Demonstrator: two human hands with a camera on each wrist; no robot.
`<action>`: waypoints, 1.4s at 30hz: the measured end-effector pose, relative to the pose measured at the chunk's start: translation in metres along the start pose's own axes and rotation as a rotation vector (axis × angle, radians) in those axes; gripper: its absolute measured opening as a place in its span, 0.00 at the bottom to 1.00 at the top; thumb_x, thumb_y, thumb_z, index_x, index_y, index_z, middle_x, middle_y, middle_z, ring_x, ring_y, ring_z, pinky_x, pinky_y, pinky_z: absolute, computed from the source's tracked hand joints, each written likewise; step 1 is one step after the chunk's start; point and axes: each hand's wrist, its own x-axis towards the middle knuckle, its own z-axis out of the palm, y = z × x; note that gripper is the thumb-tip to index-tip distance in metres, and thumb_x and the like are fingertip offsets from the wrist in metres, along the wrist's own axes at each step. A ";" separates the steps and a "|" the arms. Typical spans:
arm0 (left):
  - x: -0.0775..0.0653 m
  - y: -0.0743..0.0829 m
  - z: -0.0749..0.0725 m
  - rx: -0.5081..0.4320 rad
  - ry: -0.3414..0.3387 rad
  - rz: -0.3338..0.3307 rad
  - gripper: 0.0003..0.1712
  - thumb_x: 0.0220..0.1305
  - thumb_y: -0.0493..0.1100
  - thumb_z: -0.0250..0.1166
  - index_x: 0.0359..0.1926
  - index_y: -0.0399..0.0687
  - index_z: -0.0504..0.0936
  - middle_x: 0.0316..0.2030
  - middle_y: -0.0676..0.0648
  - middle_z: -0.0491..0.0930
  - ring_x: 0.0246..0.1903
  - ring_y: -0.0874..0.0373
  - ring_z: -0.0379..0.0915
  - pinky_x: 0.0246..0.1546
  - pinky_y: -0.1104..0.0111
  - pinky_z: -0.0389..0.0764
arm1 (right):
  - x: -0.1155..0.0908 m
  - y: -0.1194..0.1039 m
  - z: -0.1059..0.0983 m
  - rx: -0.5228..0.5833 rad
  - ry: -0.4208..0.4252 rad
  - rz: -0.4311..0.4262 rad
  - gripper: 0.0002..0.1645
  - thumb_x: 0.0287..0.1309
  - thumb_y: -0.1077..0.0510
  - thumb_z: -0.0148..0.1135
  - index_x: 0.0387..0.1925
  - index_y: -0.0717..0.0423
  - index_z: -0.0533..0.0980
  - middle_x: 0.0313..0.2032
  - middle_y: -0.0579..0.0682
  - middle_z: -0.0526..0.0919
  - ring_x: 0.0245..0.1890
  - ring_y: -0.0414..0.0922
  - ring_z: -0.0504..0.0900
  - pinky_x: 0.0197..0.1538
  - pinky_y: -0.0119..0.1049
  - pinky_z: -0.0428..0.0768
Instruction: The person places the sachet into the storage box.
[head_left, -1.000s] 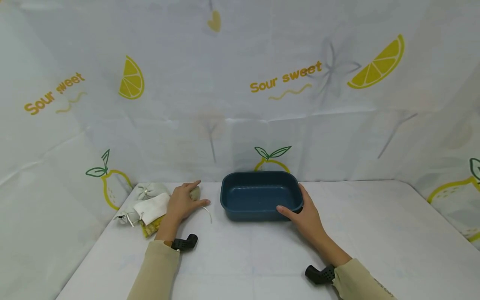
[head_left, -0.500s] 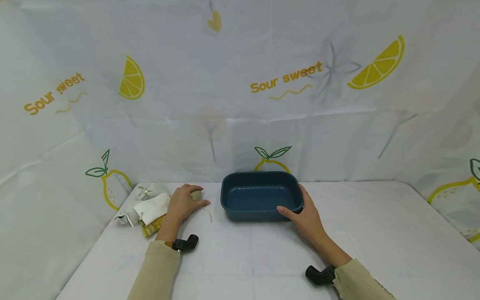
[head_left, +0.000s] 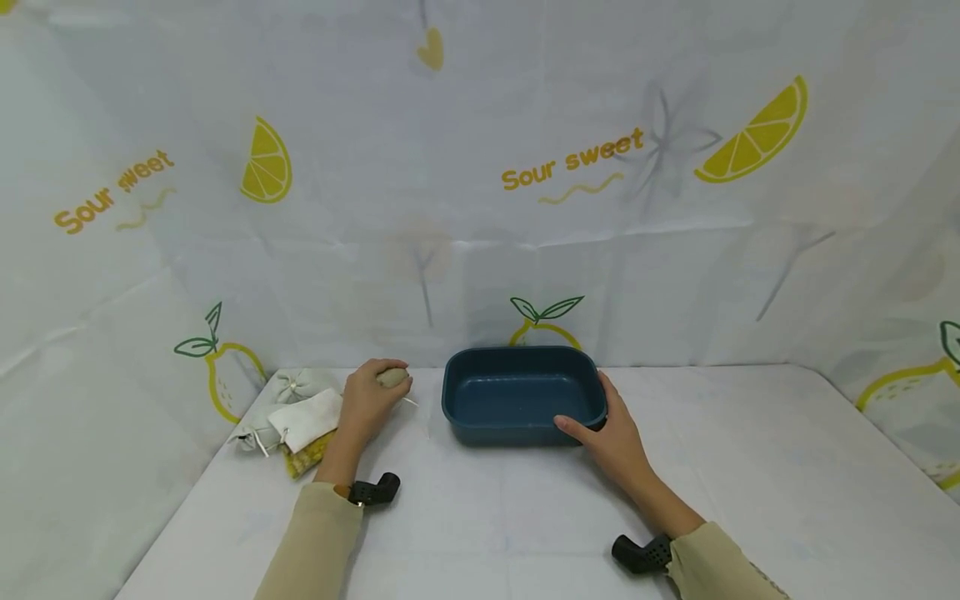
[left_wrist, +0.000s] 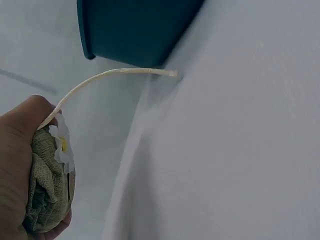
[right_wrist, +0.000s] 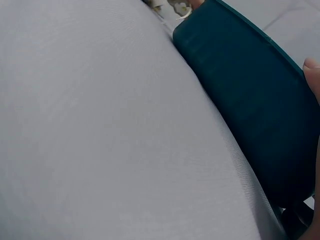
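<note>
My left hand (head_left: 367,402) grips a small olive-green cloth pouch (head_left: 392,377), left of the tub. In the left wrist view, the pouch (left_wrist: 46,175) shows coarse weave and a white flower with a yellow centre, and a pale cord (left_wrist: 117,72) sticks out from it. The palm and fingers hide part of the pouch. My right hand (head_left: 621,443) holds the dark blue rectangular tub (head_left: 510,435) at its right front corner, thumb on the front rim and fingers round the right side. The inside of the tub is bare. In the right wrist view, the tub's wall (right_wrist: 245,100) slants along the white cloth.
Left of my left hand lies a pile: a pale grey tied pouch (head_left: 300,385), a white cloth pouch (head_left: 306,421), a yellow-green patterned cloth (head_left: 306,457) and a grey bag with a cord (head_left: 247,437). A lemon-print curtain (head_left: 390,250) stands behind the white table (head_left: 465,533).
My left hand has closed round the olive-green pouch and lifted it a little, its cord rising too. The right hand and the tub stay where they were.
</note>
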 end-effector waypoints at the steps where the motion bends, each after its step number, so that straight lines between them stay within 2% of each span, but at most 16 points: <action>1: 0.001 0.006 0.000 -0.024 0.016 0.012 0.17 0.61 0.50 0.71 0.50 0.52 0.88 0.50 0.46 0.85 0.42 0.49 0.77 0.42 0.60 0.75 | 0.000 0.001 0.000 0.000 0.002 0.001 0.65 0.58 0.35 0.69 0.82 0.52 0.42 0.80 0.59 0.48 0.80 0.62 0.49 0.75 0.67 0.55; 7: 0.001 0.043 -0.002 -0.102 0.078 0.111 0.16 0.60 0.46 0.73 0.49 0.49 0.89 0.46 0.46 0.85 0.37 0.49 0.77 0.38 0.62 0.76 | -0.001 0.002 0.000 0.006 0.003 0.004 0.65 0.57 0.35 0.69 0.82 0.52 0.42 0.80 0.60 0.48 0.80 0.62 0.49 0.75 0.67 0.55; 12: 0.001 0.072 0.000 -0.109 0.121 0.191 0.14 0.60 0.44 0.73 0.47 0.50 0.89 0.45 0.46 0.85 0.37 0.50 0.78 0.36 0.62 0.78 | 0.001 0.003 0.001 0.011 0.005 -0.004 0.65 0.57 0.35 0.69 0.81 0.52 0.42 0.80 0.59 0.48 0.80 0.61 0.49 0.76 0.66 0.56; 18: 0.010 0.099 0.015 -0.069 0.100 0.280 0.13 0.61 0.44 0.73 0.48 0.52 0.89 0.44 0.45 0.84 0.36 0.51 0.76 0.33 0.63 0.77 | 0.001 0.004 -0.001 0.027 0.010 0.001 0.65 0.57 0.36 0.69 0.81 0.52 0.42 0.81 0.59 0.48 0.80 0.61 0.49 0.76 0.66 0.55; 23: 0.015 0.110 0.033 -0.078 0.073 0.304 0.15 0.60 0.46 0.72 0.49 0.51 0.89 0.46 0.45 0.84 0.37 0.50 0.76 0.34 0.61 0.77 | -0.001 0.004 0.000 0.037 0.011 0.010 0.65 0.57 0.36 0.70 0.81 0.52 0.42 0.81 0.59 0.48 0.80 0.60 0.49 0.76 0.65 0.55; 27: 0.011 0.108 0.049 -0.079 0.009 0.267 0.15 0.60 0.47 0.73 0.49 0.53 0.89 0.48 0.47 0.84 0.39 0.52 0.77 0.36 0.61 0.78 | 0.000 0.001 0.001 0.042 0.004 0.007 0.65 0.56 0.36 0.70 0.81 0.51 0.43 0.81 0.58 0.48 0.80 0.60 0.49 0.76 0.66 0.56; 30: 0.007 0.101 0.061 -0.045 -0.074 0.232 0.15 0.60 0.48 0.73 0.49 0.54 0.89 0.47 0.49 0.84 0.37 0.55 0.76 0.35 0.64 0.77 | 0.001 0.000 0.004 0.044 0.000 -0.001 0.65 0.56 0.35 0.70 0.81 0.50 0.43 0.80 0.58 0.49 0.80 0.60 0.50 0.76 0.66 0.56; 33: 0.003 0.098 0.069 -0.002 -0.158 0.226 0.16 0.62 0.49 0.73 0.51 0.54 0.88 0.47 0.49 0.84 0.37 0.56 0.74 0.34 0.64 0.76 | 0.002 0.000 0.004 0.035 0.011 -0.011 0.65 0.56 0.35 0.70 0.81 0.50 0.44 0.80 0.58 0.49 0.80 0.60 0.50 0.76 0.66 0.57; 42: -0.003 0.105 0.072 0.173 -0.339 0.250 0.18 0.63 0.52 0.71 0.53 0.58 0.87 0.52 0.51 0.83 0.40 0.56 0.76 0.40 0.59 0.79 | -0.001 0.002 0.002 0.020 0.006 0.010 0.65 0.56 0.35 0.70 0.81 0.50 0.43 0.80 0.59 0.48 0.80 0.61 0.50 0.75 0.67 0.56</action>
